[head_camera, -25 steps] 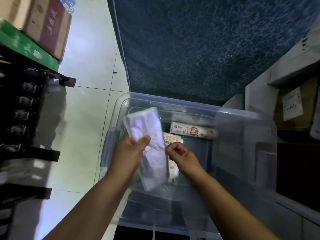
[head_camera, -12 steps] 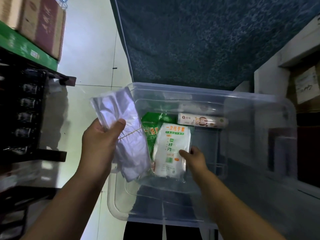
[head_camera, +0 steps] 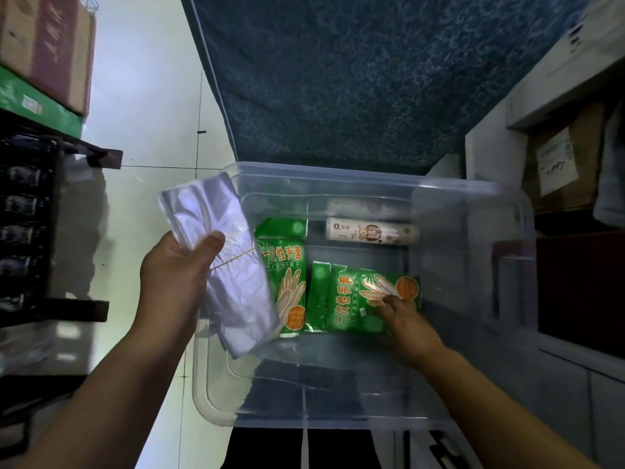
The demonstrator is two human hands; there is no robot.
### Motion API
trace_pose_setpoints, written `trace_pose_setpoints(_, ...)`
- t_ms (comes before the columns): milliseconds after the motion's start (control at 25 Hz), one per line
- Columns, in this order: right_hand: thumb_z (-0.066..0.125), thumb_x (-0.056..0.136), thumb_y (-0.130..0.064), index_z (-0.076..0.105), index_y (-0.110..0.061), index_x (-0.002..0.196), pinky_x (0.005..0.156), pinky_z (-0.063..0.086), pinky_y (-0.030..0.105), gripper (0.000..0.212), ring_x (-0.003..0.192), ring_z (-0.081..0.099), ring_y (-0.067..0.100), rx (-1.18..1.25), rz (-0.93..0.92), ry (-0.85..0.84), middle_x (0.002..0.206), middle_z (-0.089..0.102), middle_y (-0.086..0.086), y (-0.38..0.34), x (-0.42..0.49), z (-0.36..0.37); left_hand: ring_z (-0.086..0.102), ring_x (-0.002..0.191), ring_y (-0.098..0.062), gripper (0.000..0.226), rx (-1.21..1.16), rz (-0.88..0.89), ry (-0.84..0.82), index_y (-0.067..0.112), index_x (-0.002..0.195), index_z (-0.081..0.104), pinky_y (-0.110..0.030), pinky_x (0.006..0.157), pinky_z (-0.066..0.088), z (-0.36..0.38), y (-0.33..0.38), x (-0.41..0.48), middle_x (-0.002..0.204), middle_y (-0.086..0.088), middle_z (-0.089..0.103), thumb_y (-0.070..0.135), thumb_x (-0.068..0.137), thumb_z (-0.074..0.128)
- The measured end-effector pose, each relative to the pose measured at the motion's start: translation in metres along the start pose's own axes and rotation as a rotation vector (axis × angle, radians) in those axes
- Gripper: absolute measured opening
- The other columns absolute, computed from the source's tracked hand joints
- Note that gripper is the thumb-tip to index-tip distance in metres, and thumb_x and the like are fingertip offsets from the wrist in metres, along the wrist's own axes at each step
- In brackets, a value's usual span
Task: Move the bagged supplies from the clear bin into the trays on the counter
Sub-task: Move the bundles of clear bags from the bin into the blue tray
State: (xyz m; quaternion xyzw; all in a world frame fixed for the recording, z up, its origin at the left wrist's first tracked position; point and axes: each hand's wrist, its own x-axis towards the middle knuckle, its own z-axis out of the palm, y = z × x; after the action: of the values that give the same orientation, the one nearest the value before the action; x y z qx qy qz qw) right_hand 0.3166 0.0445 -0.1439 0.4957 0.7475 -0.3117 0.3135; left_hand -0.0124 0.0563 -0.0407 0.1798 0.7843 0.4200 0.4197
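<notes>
Since half a second ago my right hand [head_camera: 406, 319] has slid toward the right wall of the clear bin [head_camera: 372, 180]. The white-faced packet it touched then no longer shows. Under it now lies a green glove packet [head_camera: 345, 299], turned sideways on the bin's floor, about midway between the near and far walls. My fingers rest on top of that packet's right end, lightly bent and not wrapped round it. My left hand [head_camera: 176, 275] has stayed up over the bin's left rim, thumb and fingers clamped round a bundle of clear plastic bags [head_camera: 230, 292]. The bundle hangs slanted, its upper end outside the left wall and its lower end over the near-left corner. A thin rubber band [head_camera: 236, 259] crosses the bundle just beside my thumb. Partly behind the bundle, by the left wall, a second green packet [head_camera: 287, 265] lies lengthwise, just beside the first. A white roll [head_camera: 372, 233] with printed labelling lies along the far wall. Beyond the bin hangs a blue patterned cloth [head_camera: 355, 79]. To the left are pale floor tiles [head_camera: 145, 130], a dark rack [head_camera: 27, 214] and cardboard boxes [head_camera: 50, 45] stacked above it.
</notes>
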Motion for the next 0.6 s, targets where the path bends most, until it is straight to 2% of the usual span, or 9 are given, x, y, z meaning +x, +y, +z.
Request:
trace_pose_setpoints(80, 0.057, 0.087, -0.028, 0.034, -0.028, 0.141, 0.111, 0.031, 0.041, 0.059, 0.139, 0.018, 0.031, 0.001, 0.013, -0.122, 0.155, 0.012, 0.008, -0.001, 0.008, 0.009, 0.069, 0.068, -0.015, 0.007, -0.008, 0.002, -0.014, 0.031, 0.078, 0.071, -0.036, 0.069, 0.054, -0.002, -0.002, 0.003, 0.074, 0.008, 0.075, 0.033, 0.072, 0.069)
trace_pose_setpoints(160, 0.054, 0.088, -0.024, 0.037, -0.028, 0.139, 0.111, 0.032, 0.044, 0.053, 0.140, 0.016, 0.032, -0.012, 0.042, -0.142, 0.157, 0.008, 0.008, -0.005, 0.010, 0.011, 0.070, 0.067, -0.013, 0.006, -0.028, -0.007, -0.046, 0.030, 0.079, 0.071, -0.034, 0.066, 0.055, -0.004, -0.003, 0.006, 0.075, 0.008, 0.075, 0.030, 0.074, 0.069)
trace_pose_setpoints(280, 0.051, 0.088, -0.018, 0.049, -0.022, 0.131, 0.101, 0.039, 0.037, 0.044, 0.127, 0.040, 0.029, 0.074, 0.033, 0.044, 0.143, 0.040, 0.011, -0.026, 0.019, 0.004, 0.070, 0.069, -0.015, 0.009, -0.095, -0.016, -0.060, 0.027, 0.081, 0.072, -0.032, 0.066, 0.056, -0.012, 0.001, 0.010, 0.076, 0.005, 0.075, 0.027, 0.072, 0.071)
trace_pose_setpoints(400, 0.058, 0.086, -0.016, 0.058, -0.014, 0.119, 0.085, 0.045, 0.031, 0.034, 0.106, 0.056, 0.028, 0.461, -0.029, 0.201, 0.122, 0.059, 0.010, -0.074, 0.042, -0.013, 0.070, 0.069, -0.012, 0.012, -0.140, 0.014, -0.053, 0.024, 0.085, 0.073, -0.023, 0.059, 0.055, -0.024, 0.007, 0.013, 0.078, 0.005, 0.076, 0.024, 0.073, 0.072)
trace_pose_setpoints(520, 0.060, 0.085, -0.006, 0.057, -0.007, 0.115, 0.079, 0.045, 0.029, 0.030, 0.094, 0.059, 0.026, 0.902, 0.013, 0.208, 0.109, 0.063, 0.013, -0.118, 0.076, -0.027, 0.070, 0.070, -0.012, 0.013, -0.161, 0.022, -0.058, 0.021, 0.087, 0.072, -0.021, 0.058, 0.054, -0.032, 0.011, 0.015, 0.080, 0.004, 0.076, 0.022, 0.075, 0.071)
trace_pose_setpoints(600, 0.060, 0.085, -0.004, 0.052, -0.003, 0.116, 0.077, 0.045, 0.030, 0.032, 0.090, 0.057, 0.024, 1.085, 0.138, 0.171, 0.100, 0.060, 0.011, -0.134, 0.098, -0.031, 0.070, 0.070, -0.011, 0.011, -0.147, 0.032, -0.050, 0.021, 0.087, 0.072, -0.020, 0.058, 0.053, -0.035, 0.010, 0.015, 0.080, 0.004, 0.076, 0.020, 0.076, 0.070)
